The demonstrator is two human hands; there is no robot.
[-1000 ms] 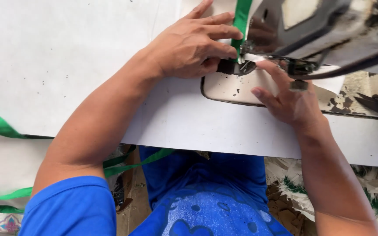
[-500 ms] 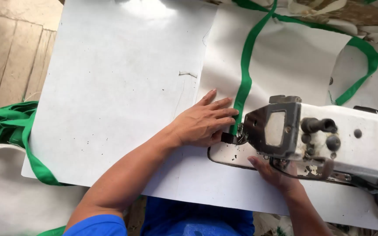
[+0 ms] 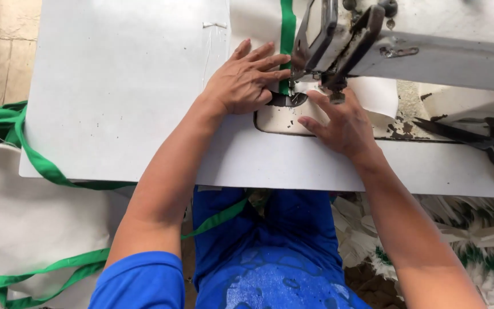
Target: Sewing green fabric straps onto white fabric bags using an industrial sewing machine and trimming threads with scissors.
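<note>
Since half a second earlier the view had swung in closer, so the sewing machine [image 3: 430, 46] filled the top right, while both hands had stayed put at the needle. Left hand [image 3: 244, 80] lay flat with fingers spread, gripping nothing, pressing the white fabric [image 3: 253, 28] just left of the machine's presser foot, fingertips against the green strap [image 3: 286, 28] running up behind the foot. Right hand [image 3: 344, 123] sat just in front of the machine's head, fingers loosely extended on the worn metal plate [image 3: 275, 120], also holding nothing as far as I could tell.

My take on doing this bit well: keep the strap's edge square to the foot, steady flat pressure, fingertips clear of the needle.

Further out from the machine, the white tabletop [image 3: 121, 91] stretched left, dark scissors [image 3: 487, 143] lay right of the head, and more green strap [image 3: 24, 149] spilled off the left edge toward a rough floor.
</note>
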